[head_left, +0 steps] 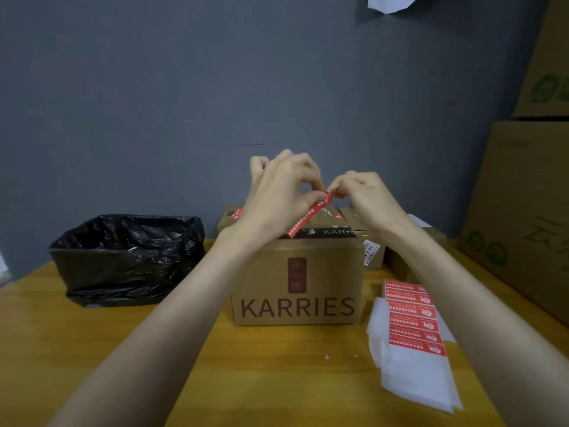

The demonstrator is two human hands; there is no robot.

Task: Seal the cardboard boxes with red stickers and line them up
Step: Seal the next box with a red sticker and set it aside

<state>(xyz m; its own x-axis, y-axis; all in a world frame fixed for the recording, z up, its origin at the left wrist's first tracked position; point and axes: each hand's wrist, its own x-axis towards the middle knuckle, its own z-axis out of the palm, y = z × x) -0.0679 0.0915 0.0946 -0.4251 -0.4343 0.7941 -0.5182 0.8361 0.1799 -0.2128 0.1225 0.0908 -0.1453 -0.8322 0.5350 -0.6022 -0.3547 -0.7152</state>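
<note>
Red sticker (308, 215) hangs pinched between both hands' fingers (315, 197) (above cardboard box (295, 282)).

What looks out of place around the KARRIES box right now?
A tiny red scrap lies loose on the yellow wooden table before the brown KARRIES cardboard box, not in the black-bagged bin. The white backing sheets at right are fanned untidily. The red paper sticker pinched between left hand and right hand looks intact.

Rear boxes (228, 216) partly behind the KARRIES box (326, 266); sticker sheet (411, 315) print illegibly small
</note>
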